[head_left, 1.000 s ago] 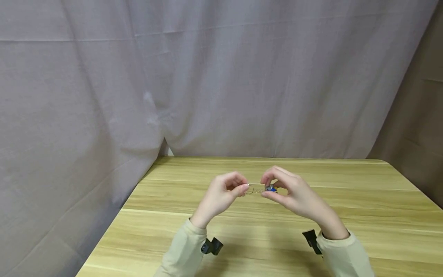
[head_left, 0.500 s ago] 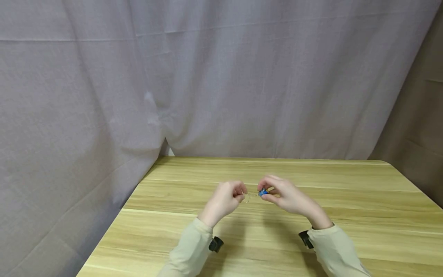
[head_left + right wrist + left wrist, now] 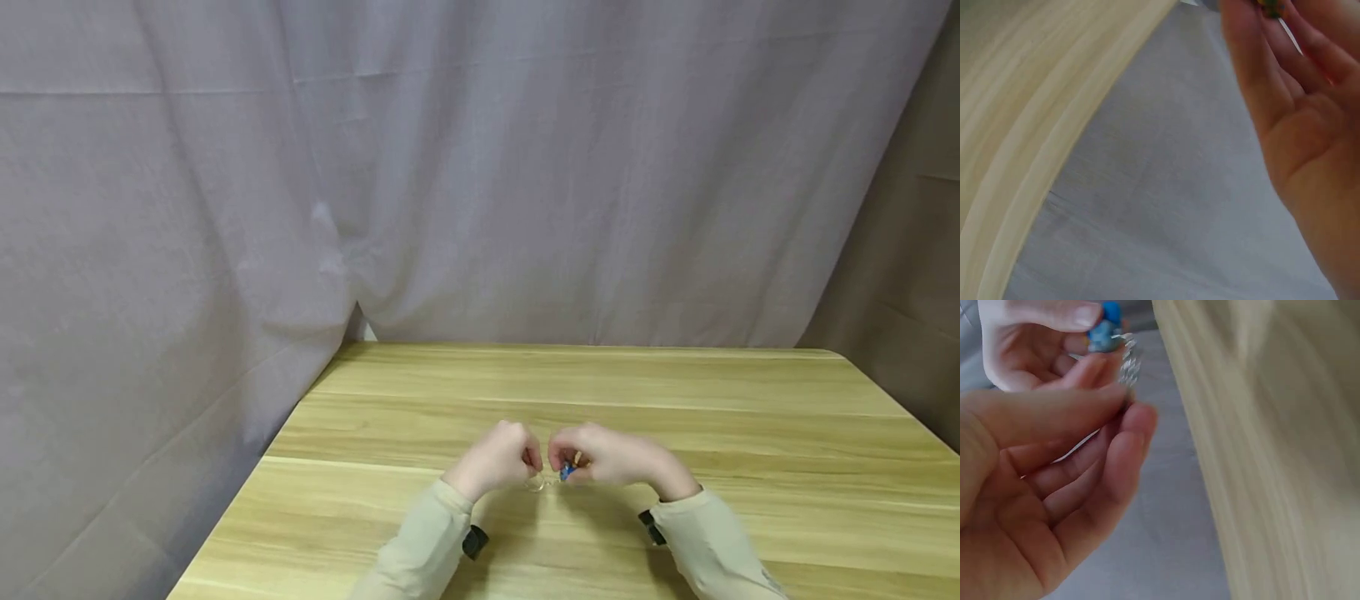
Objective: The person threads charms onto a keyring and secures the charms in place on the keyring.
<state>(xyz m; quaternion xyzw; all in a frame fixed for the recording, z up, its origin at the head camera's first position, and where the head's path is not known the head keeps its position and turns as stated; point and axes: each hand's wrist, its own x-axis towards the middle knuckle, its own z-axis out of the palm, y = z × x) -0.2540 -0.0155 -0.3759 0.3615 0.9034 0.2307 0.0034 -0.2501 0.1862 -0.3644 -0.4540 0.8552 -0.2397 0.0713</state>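
Close together over the table, both hands hold one keychain. My left hand (image 3: 495, 458) pinches its thin metal ring (image 3: 535, 485) between thumb and fingertips, the ring partly hidden by the fingers. My right hand (image 3: 618, 458) grips the small blue charm (image 3: 567, 472) at the other end. In the left wrist view a short silvery chain (image 3: 1129, 362) runs from the left fingertips up to the blue charm (image 3: 1105, 328). The right wrist view catches only a bit of the charm (image 3: 1272, 7) at the top, mostly covered by fingers.
A wood-grain table (image 3: 375, 433) spreads under the hands. Grey curtains (image 3: 480, 183) hang behind it and along the left side, with a browner stretch of cloth (image 3: 907, 250) on the right. Black cameras sit at both wrists by the light sleeves (image 3: 420, 542).
Both hands have come down toward the table's near side and closer together, carrying the keychain with them. The blue charm has dropped lower in the head view.
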